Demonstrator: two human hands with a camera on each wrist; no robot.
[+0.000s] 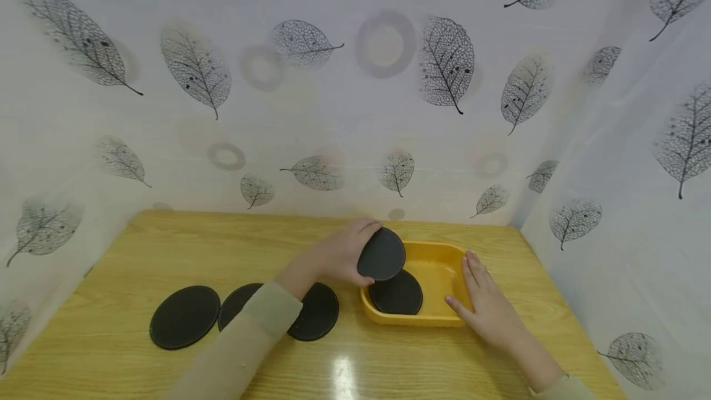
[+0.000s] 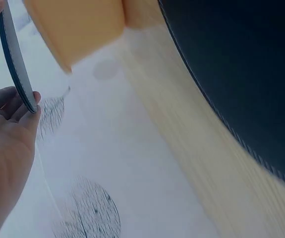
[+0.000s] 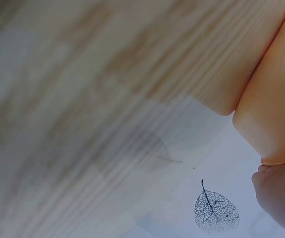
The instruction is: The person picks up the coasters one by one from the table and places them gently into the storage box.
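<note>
My left hand (image 1: 345, 253) grips a round black coaster (image 1: 382, 254) by its edge, tilted over the left end of a yellow tray (image 1: 415, 321). In the left wrist view that coaster (image 2: 14, 57) shows edge-on between thumb and fingers. Another black coaster (image 1: 397, 294) lies inside the tray at its left end, partly overlapped by the held one. My right hand (image 1: 491, 308) rests on the tray's right end with fingers extended and the thumb over the rim. Only a small part of this hand (image 3: 281, 196) appears in the right wrist view, beside the tray (image 3: 276, 84).
Left of the tray, more black coasters lie on the wooden table (image 1: 355, 363): one at far left (image 1: 185, 317), a middle coaster (image 1: 237, 302) and a right coaster (image 1: 316, 315), the last two partly behind my left arm. A leaf-patterned covering (image 1: 344, 110) stands behind the table.
</note>
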